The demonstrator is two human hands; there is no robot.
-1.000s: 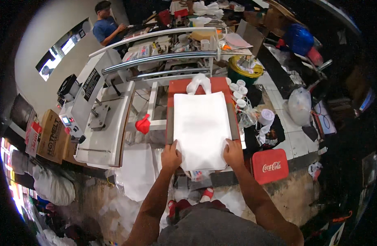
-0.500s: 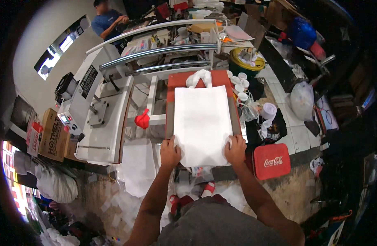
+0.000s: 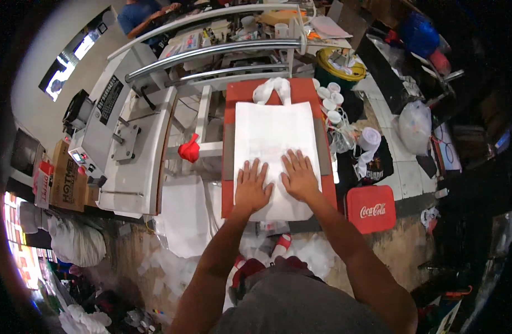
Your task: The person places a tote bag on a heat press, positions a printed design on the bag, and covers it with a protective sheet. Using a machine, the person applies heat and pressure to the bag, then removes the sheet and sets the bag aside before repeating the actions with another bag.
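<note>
A white tote bag [image 3: 275, 125] lies flat on the red-brown and grey platen [image 3: 229, 192] of a heat press, its bunched handles [image 3: 272, 91] at the far end. My left hand [image 3: 253, 185] rests palm down on the lower left part of the bag, fingers spread. Beside it, my right hand [image 3: 300, 177] lies flat on the bag's lower right part, fingers also apart. Faint marks show through the cloth just above my fingertips. The bag's near edge hangs slightly past the platen's front.
The press's heating head [image 3: 136, 150] stands swung to the left, below chrome rails [image 3: 211, 55]. A red cloth [image 3: 189, 148] hangs on the frame. White bags [image 3: 181, 217] are stacked lower left. To the right are white cups [image 3: 334, 100], a white roll [image 3: 370, 139] and a red box [image 3: 370, 209].
Both hands have let go of the bag's near side edges and moved inward and farther up, now lying flat on the cloth. The view has shifted slightly.
</note>
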